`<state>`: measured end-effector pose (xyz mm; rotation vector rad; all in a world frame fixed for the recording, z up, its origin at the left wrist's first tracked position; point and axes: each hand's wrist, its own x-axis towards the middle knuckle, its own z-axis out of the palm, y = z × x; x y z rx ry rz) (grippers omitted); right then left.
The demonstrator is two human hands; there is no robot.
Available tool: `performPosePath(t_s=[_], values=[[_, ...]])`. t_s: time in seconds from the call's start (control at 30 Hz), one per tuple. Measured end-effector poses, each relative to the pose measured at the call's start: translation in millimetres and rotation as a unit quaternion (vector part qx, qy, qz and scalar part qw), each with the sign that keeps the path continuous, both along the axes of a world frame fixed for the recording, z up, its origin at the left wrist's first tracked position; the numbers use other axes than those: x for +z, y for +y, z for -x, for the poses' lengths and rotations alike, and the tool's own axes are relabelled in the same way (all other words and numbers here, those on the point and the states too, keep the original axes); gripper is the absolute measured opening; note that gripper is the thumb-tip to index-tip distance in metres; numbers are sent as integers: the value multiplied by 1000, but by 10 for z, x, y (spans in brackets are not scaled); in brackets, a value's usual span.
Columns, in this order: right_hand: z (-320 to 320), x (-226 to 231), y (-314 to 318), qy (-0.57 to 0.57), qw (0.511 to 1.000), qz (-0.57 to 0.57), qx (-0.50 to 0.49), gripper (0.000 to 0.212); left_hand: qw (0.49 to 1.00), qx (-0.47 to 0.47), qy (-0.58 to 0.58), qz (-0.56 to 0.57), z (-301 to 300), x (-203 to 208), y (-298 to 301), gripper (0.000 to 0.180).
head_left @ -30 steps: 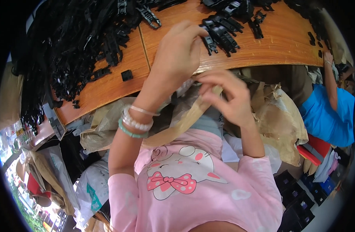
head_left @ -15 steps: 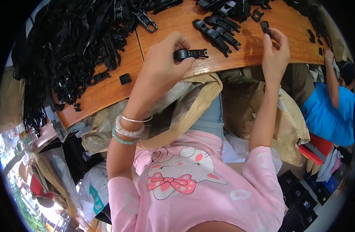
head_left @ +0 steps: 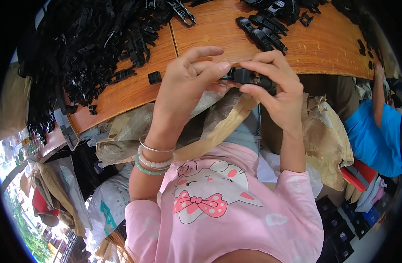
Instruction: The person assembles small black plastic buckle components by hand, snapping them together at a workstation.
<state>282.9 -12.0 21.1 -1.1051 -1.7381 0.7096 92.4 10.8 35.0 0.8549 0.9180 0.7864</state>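
Note:
My hands meet over the table's near edge around a black plastic part (head_left: 242,76). The thumb and fingers of my left hand (head_left: 180,90) close on its left end. From the other side, my right hand (head_left: 283,94) grips it between thumb and bent fingers. A squarish black piece sits in the middle of it; my fingers hide how the pieces fit together. A small black block (head_left: 154,78) lies on the table left of my left hand. Beyond my right hand, several long black plastic parts (head_left: 262,33) lie side by side.
A big heap of black plastic parts (head_left: 85,52) covers the left of the wooden table (head_left: 218,28). More black parts (head_left: 280,8) are piled at the back. Brown wrapping sheets (head_left: 328,131) hang below the edge. A person in a blue shirt (head_left: 369,136) is at the right.
My right hand has come left and down with its small black piece to the long part in my left hand. The two pieces are now together between my hands.

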Motion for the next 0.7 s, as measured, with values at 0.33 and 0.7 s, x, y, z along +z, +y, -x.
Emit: performPosePath(t_s=[0.33,0.7], values=[[87,-57,-29,-55,994,-90,14,40,997,-53,12,57,-110,74,-131,25],[48,-219,-265,-35,997,21,-63,38,942,-24,239,-235,-261,-253,193,19]])
